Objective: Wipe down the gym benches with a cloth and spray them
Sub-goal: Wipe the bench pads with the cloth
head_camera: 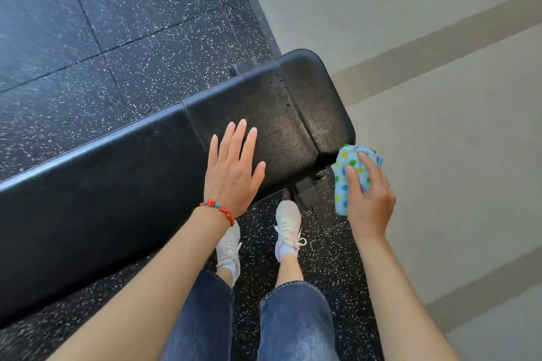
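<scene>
A long black padded gym bench [123, 167] runs from the lower left to the upper right, and its end pad looks wet and speckled. My left hand [233, 170], with a red bead bracelet at the wrist, lies over the pad with straight, spread fingers. My right hand [366, 196] grips a folded light-blue cloth with coloured dots [346, 167] just off the bench's near right corner, beside the pad's edge. No spray bottle is in view.
Black speckled rubber floor tiles [117, 23] lie behind and under the bench. A beige wall or floor strip [440, 82] runs along the right. The bench's metal foot [308, 195] sits by my white shoes [289, 226].
</scene>
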Available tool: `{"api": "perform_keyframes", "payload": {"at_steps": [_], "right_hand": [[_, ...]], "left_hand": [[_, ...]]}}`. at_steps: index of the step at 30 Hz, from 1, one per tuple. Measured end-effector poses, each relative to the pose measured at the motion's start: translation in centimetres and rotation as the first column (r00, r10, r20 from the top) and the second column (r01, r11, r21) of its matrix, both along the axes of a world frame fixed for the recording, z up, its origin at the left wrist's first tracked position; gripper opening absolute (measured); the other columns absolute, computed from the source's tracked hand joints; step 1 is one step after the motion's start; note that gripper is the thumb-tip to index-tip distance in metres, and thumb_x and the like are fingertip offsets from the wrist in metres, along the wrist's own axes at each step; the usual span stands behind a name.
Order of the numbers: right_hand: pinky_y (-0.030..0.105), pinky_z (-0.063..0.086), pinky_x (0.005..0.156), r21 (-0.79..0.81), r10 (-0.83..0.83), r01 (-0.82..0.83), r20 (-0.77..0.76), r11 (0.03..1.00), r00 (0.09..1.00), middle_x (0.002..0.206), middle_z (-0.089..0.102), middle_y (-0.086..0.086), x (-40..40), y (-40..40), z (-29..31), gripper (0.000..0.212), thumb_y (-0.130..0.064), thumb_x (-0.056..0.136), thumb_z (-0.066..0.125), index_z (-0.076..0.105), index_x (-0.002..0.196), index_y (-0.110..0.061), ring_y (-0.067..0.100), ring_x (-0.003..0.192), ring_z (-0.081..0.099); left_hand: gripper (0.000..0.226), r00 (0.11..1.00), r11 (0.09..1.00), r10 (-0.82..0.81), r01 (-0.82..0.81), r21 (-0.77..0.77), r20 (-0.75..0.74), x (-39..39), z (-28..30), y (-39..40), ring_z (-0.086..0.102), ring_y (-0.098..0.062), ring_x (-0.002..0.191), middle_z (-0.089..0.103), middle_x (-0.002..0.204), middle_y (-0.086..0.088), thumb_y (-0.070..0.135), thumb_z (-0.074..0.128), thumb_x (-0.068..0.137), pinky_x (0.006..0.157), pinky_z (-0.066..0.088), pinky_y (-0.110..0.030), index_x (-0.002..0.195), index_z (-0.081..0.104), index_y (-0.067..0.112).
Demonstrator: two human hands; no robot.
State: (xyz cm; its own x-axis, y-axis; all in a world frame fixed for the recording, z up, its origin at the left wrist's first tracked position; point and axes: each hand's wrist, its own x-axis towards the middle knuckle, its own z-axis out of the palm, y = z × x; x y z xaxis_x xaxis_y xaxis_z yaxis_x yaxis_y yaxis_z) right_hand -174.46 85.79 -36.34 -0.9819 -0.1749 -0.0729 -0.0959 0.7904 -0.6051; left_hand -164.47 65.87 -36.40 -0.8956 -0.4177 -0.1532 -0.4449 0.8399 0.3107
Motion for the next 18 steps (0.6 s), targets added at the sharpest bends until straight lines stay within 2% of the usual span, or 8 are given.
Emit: {"api": "perform_keyframes", "payload": {"at_steps": [5,8,13,15,18], "right_hand": [[0.006,0.03,0.074,-0.101,-0.18,0.176,-0.033,0.979,0.983,0.107,0.065,0.02,2.7,1.4,4.1,0.029,-0.012,0.086,0.065,0.063,0.114,-0.008,0.03,0.093,0.06],[0.01,0.033,0.076,-0.119,-0.248,0.242,-0.042,0.963,0.968,0.108,0.065,0.02,3.7,2.8,6.3,0.029,-0.011,0.085,0.066,0.063,0.113,-0.007,0.031,0.094,0.061],[0.002,0.031,0.077,-0.178,-0.352,0.341,-0.031,0.923,0.936,0.108,0.065,0.017,4.3,6.8,10.3,0.029,-0.011,0.084,0.066,0.064,0.113,-0.008,0.022,0.092,0.059],[0.0,0.032,0.078,-0.211,-0.384,0.371,-0.021,0.904,0.923,0.108,0.065,0.016,4.0,8.8,11.6,0.029,-0.011,0.084,0.066,0.063,0.113,-0.009,0.02,0.091,0.058],[0.018,0.041,0.084,-0.268,-0.433,0.43,0.054,0.862,0.9,0.111,0.065,0.012,2.9,12.3,13.4,0.03,-0.017,0.085,0.066,0.063,0.114,-0.014,0.025,0.098,0.061]], "left_hand": [[0.056,0.989,0.988,-0.148,0.147,-0.044,-0.024,1.0,4.4,0.5,0.036,-0.037,0.132,0.042,0.141,-0.02,0.023,0.06,0.084,0.106,0.026,-0.055,0.134,0.044,0.003],[0.057,0.976,0.976,-0.216,0.215,-0.04,-0.013,0.9,6.7,1.6,0.036,-0.038,0.132,0.041,0.142,-0.02,0.023,0.062,0.084,0.106,0.025,-0.056,0.134,0.043,0.002],[0.055,0.947,0.947,-0.32,0.32,-0.036,0.01,-0.5,11.5,5.1,0.038,-0.037,0.13,0.044,0.14,-0.019,0.033,0.038,0.088,0.105,0.028,-0.057,0.132,0.047,0.002],[0.056,0.938,0.937,-0.347,0.347,-0.046,0.011,-1.4,13.2,6.9,0.039,-0.037,0.13,0.046,0.138,-0.018,0.035,0.035,0.088,0.105,0.03,-0.057,0.131,0.048,0.002],[0.053,0.931,0.929,-0.365,0.363,-0.077,-0.011,-3.1,15.4,10.1,0.042,-0.036,0.128,0.049,0.136,-0.017,0.034,0.038,0.088,0.104,0.03,-0.056,0.129,0.051,0.003]]}}
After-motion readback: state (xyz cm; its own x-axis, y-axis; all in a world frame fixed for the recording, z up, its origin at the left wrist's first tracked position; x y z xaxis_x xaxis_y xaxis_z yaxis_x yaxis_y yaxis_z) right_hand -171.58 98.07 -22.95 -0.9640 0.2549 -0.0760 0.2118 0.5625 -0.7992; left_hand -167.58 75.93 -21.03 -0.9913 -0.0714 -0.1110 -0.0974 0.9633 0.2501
